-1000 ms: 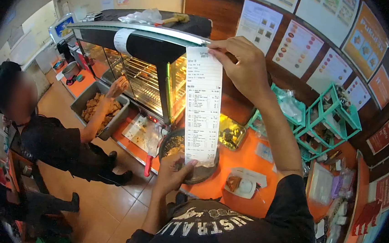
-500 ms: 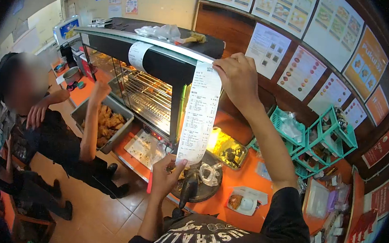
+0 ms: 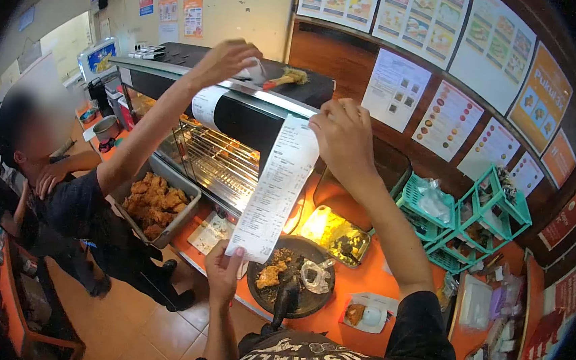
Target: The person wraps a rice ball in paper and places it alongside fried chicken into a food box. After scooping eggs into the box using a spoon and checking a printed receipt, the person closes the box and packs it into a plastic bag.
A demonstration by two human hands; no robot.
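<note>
A long printed receipt (image 3: 277,186) hangs at a slant in front of the glass food warmer. My right hand (image 3: 345,137) pinches its top end, close to the warmer's upper edge. Down at the lower end, my left hand (image 3: 223,270) grips the paper between thumb and fingers. Below the receipt is a dark stone mortar (image 3: 305,310) with a black pestle (image 3: 286,295), a piece of fried chicken (image 3: 268,276) and a crumpled clear plastic (image 3: 316,277) in it. A second paper slip (image 3: 206,104) is stuck on the warmer's front.
On the left, a co-worker's hand (image 3: 233,60) holds white plastic above the warmer, near a brush (image 3: 287,78). A metal tub (image 3: 195,196) holds fried chicken. An opened food box (image 3: 372,312), a tray of yellow food (image 3: 356,256) and green baskets (image 3: 433,225) stand on the right.
The co-worker's arm has risen from beside the chicken tub to the warmer's top and picked up white plastic. My receipt now slants, its lower end moved left and down.
</note>
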